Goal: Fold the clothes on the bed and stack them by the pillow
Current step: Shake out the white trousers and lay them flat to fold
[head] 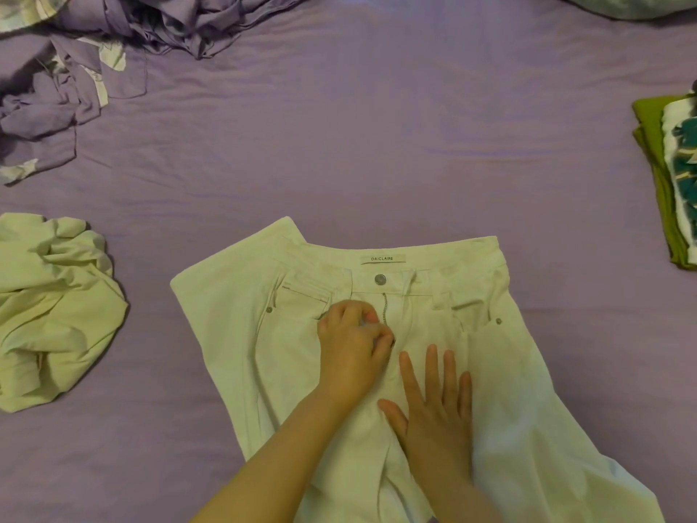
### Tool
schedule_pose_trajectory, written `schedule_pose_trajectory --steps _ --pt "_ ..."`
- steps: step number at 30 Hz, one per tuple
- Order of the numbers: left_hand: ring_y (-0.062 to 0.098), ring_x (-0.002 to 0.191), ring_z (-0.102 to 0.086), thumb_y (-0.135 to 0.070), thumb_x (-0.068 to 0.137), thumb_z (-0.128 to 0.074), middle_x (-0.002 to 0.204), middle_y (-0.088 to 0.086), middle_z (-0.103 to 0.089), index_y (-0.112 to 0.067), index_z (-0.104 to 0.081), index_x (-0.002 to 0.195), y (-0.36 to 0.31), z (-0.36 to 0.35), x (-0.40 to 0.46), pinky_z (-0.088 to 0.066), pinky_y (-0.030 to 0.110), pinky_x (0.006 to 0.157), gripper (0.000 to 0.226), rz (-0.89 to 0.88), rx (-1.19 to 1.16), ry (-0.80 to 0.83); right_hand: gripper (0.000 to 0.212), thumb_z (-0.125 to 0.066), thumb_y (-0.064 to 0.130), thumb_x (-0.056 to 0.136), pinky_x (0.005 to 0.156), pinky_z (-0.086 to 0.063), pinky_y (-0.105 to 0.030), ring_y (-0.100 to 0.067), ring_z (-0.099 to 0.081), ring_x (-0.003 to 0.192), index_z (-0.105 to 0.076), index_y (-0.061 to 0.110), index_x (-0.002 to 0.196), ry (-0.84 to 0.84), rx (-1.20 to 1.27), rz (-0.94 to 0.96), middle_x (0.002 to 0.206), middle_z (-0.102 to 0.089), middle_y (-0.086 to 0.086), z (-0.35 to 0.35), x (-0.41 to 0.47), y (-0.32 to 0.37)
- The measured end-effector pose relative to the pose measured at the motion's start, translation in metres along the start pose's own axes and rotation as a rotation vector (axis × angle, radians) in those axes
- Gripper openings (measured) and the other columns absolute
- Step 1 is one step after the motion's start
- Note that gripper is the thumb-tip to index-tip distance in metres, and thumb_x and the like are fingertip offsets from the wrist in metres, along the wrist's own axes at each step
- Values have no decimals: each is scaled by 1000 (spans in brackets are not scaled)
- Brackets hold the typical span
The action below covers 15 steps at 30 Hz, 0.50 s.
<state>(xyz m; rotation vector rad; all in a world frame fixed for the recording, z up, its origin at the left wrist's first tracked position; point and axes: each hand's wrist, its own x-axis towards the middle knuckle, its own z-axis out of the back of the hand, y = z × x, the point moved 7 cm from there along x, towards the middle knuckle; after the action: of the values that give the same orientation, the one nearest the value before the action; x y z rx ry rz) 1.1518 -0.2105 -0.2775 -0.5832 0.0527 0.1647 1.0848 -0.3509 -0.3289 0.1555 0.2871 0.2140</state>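
Note:
White jeans [490, 371] lie front side up on the purple bed sheet [339, 145], waistband away from me, legs running off the bottom edge. My left hand [352, 345] has its fingers curled and pinches the zipper at the fly. My right hand [433, 402] lies flat with straight fingers, pressing the fabric just below the fly. A crumpled pale yellow-green garment [52, 307] sits at the left. A folded stack, green cloth [650, 145] under a white and teal patterned piece [682, 160], lies at the right edge. A pillow corner [633, 3] shows at top right.
A rumpled purple blanket with a white patterned lining [94, 62] is bunched at the top left. Bare sheet stretches across the middle of the bed between the jeans and the far side.

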Motion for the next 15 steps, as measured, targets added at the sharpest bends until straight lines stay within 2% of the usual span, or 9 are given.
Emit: schedule_pose_trajectory --steps 6,11,15 --pt "27 107 -45 -18 85 -69 101 4 -59 -12 -76 81 -2 13 43 -30 34 86 11 9 -42 -46 68 -20 64 92 116 -13 -51 -32 -16 144 -17 29 151 -55 -12 13 156 -19 -11 -5 0 -1" --pt "24 103 -45 -20 87 -65 99 0 -56 -10 -72 77 -3 6 76 -28 31 84 16 -47 69 10 61 -19 60 96 114 -17 -52 -34 -19 143 -24 30 149 -84 -12 31 155 -22 -12 -4 0 0" --pt "19 105 -43 -28 91 -60 106 -5 -55 -20 -74 92 6 -7 80 -25 26 83 16 37 120 78 56 -20 57 96 114 -14 -50 -32 -17 144 -32 32 144 -100 -4 37 153 -27 -11 3 1 2"
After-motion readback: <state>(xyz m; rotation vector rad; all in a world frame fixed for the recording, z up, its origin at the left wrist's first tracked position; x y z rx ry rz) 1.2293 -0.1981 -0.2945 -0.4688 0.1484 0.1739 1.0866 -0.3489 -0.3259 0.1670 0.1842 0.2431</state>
